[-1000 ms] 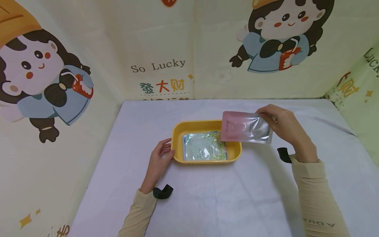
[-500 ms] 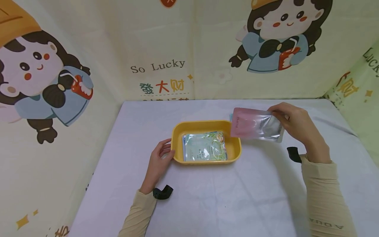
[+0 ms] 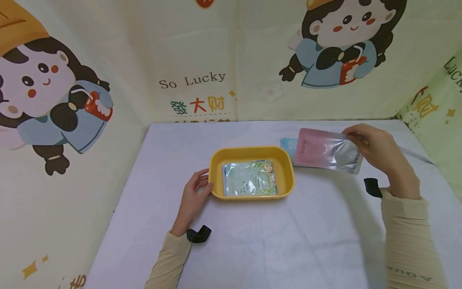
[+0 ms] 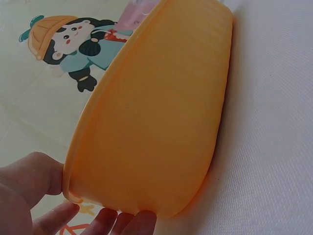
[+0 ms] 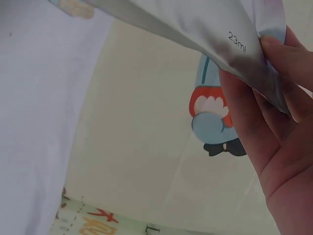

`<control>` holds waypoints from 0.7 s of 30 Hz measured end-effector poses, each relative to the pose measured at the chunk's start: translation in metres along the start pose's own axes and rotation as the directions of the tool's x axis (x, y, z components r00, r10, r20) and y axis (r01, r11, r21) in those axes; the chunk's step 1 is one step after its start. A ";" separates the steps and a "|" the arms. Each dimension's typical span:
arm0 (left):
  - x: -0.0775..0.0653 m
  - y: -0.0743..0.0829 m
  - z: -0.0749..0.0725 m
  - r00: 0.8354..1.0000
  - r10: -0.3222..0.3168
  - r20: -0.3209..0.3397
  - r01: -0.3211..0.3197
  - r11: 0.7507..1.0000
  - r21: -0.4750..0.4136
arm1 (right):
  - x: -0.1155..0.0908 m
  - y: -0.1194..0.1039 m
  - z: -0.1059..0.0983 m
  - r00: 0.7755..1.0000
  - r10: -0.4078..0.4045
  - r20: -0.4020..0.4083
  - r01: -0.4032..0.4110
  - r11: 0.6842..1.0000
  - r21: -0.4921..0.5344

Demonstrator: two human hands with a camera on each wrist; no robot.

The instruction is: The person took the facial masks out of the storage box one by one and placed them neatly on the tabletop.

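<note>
My right hand (image 3: 384,154) pinches the silver end of a pink and silver sheet-mask sachet (image 3: 319,149), held up just right of the yellow tray (image 3: 249,150). Printed "23ml" shows on this sachet (image 5: 215,34) in the right wrist view, with the thumb on one face and the fingers behind. My left hand (image 3: 193,200) holds the tray's left end. From the left wrist, its thumb is at the rim and its fingertips lie against the tray's outer wall (image 4: 146,112). Inside the tray lie stacked packets, a pale green sachet (image 3: 249,178) on top.
A light blue packet (image 3: 288,144) shows behind the tray's right end, partly covered by the pink sachet in the head view. White cloth (image 3: 260,241) covers the table. Printed cartoon curtains (image 3: 195,48) stand at the back and sides.
My right hand has carried the pink sachet rightward, away from over the tray, and the light blue packet behind has come into view. My left hand and the tray have stayed put.
</note>
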State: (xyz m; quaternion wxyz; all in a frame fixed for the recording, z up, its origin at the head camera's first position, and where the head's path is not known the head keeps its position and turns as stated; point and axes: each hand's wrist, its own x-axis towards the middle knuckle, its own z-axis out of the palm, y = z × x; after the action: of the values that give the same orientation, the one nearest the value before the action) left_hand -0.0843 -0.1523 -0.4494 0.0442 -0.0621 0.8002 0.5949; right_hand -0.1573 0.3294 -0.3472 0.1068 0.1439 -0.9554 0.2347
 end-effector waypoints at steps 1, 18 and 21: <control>0.000 0.001 0.000 1.000 -0.004 0.001 0.004 1.000 0.002 | 0.000 0.002 -0.001 1.000 0.004 0.001 -0.004 1.000 -0.006; 0.000 -0.005 0.000 0.997 0.071 -0.006 -0.071 0.997 -0.036 | -0.004 0.032 -0.011 0.996 0.078 0.037 -0.076 0.995 -0.062; 0.000 -0.005 0.000 0.998 0.069 -0.004 -0.069 0.996 -0.049 | -0.003 0.035 -0.013 0.992 0.102 0.075 -0.097 0.993 -0.065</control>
State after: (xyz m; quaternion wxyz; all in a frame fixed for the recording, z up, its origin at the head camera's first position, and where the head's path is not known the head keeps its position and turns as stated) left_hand -0.0838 -0.1536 -0.4547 0.0213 -0.0363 0.7871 0.6154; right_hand -0.1644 0.3658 -0.3515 0.0617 0.1016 -0.9716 0.2045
